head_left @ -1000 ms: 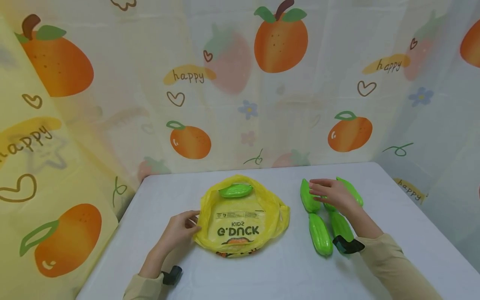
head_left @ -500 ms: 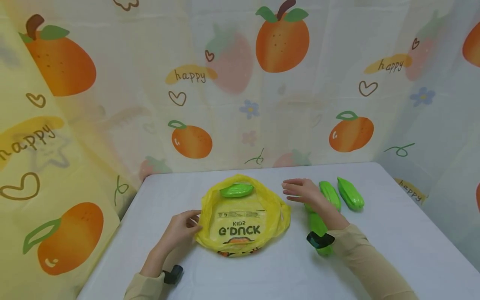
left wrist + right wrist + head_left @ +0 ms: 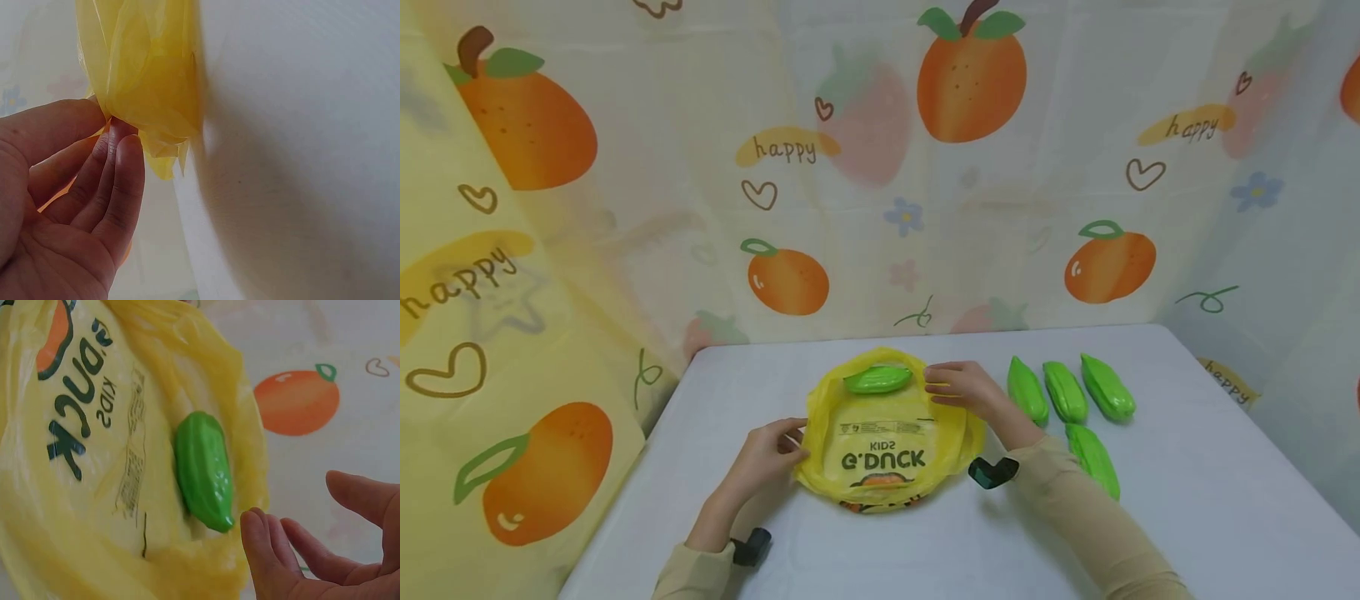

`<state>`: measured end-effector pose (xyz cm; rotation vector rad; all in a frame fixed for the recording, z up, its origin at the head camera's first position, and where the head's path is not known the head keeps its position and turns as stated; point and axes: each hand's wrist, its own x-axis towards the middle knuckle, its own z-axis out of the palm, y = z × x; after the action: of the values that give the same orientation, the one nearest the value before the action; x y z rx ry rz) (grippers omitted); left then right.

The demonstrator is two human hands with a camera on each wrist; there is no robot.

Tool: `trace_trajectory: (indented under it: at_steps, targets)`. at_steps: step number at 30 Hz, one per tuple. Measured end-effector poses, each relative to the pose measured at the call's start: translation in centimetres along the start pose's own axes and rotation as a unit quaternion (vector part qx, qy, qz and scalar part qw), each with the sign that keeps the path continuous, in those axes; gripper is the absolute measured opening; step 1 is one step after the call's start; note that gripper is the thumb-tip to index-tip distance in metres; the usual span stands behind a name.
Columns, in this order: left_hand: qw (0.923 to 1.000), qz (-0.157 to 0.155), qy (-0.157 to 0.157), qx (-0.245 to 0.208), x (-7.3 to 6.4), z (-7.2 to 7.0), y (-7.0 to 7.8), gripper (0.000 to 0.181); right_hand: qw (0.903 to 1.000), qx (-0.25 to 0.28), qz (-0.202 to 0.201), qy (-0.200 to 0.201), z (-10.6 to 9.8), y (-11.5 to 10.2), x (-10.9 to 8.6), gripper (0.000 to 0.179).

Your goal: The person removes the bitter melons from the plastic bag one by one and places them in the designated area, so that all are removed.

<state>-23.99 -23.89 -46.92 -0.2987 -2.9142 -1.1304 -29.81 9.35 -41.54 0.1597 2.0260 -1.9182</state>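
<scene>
A yellow plastic bag (image 3: 891, 457) with "G.DUCK KIDS" print stands on the table, its mouth spread wide. Inside, by the far wall, lies a glossy green ridged toy vegetable (image 3: 878, 380), also plain in the right wrist view (image 3: 203, 470). My left hand (image 3: 765, 454) pinches the bag's left edge between thumb and fingers; the left wrist view shows the film (image 3: 140, 75) at the fingertips. Over the bag's right rim is my right hand (image 3: 966, 390), fingers extended and thumb apart, with nothing held; its fingertips (image 3: 253, 525) come near the toy's pointed end.
Several more green toy vegetables, among them one at the back right (image 3: 1107, 388) and one nearer the front (image 3: 1093, 458), lie to the right of the bag on the white table (image 3: 880, 558). A fruit-printed curtain (image 3: 1000, 192) closes off the back and sides.
My right hand has swept left from above the green toy vegetables to the bag's right rim, uncovering them. My left hand keeps its hold on the bag. The view has shifted slightly.
</scene>
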Motion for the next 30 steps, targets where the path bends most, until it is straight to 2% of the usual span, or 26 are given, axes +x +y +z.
trace_trajectory:
  at_steps: [4, 11, 14, 17, 21, 24, 30]
  targets:
    - [1.0000, -0.004, 0.002, 0.002, 0.0, 0.0, 0.0, 0.044, 0.9999, 0.013, 0.008, -0.007, 1.3, 0.3, 0.9, 0.045]
    - [1.0000, 0.003, -0.003, 0.002, 0.4, 0.3, 0.0, 0.045, 0.9986, 0.032, 0.040, 0.010, 2.6, 1.3, 2.7, 0.049]
    - [1.0000, 0.000, -0.003, 0.004, 0.5, 0.4, -0.1, 0.045, 0.9982, 0.039, 0.043, 0.016, 3.0, 2.1, 3.7, 0.055]
    - [1.0000, -0.002, -0.001, 0.004, 0.5, 0.5, -0.1, 0.045, 0.9986, 0.040, 0.028, 0.021, 3.4, 2.8, 4.6, 0.062]
    - [1.0000, -0.007, 0.000, 0.007, 0.5, 0.5, -0.3, 0.044, 0.9985, 0.012, 0.018, 0.050, 4.6, 2.9, 4.7, 0.061]
    - [0.9999, -0.007, -0.002, 0.008, 0.4, 0.5, -0.4, 0.044, 0.9959, -0.007, 0.022, 0.087, 5.6, 2.7, 4.2, 0.059]
    - [0.9999, -0.007, 0.000, 0.007, 0.3, 0.3, -0.4, 0.044, 0.9929, 0.044, 0.021, 0.108, 6.8, 3.1, 4.2, 0.072]
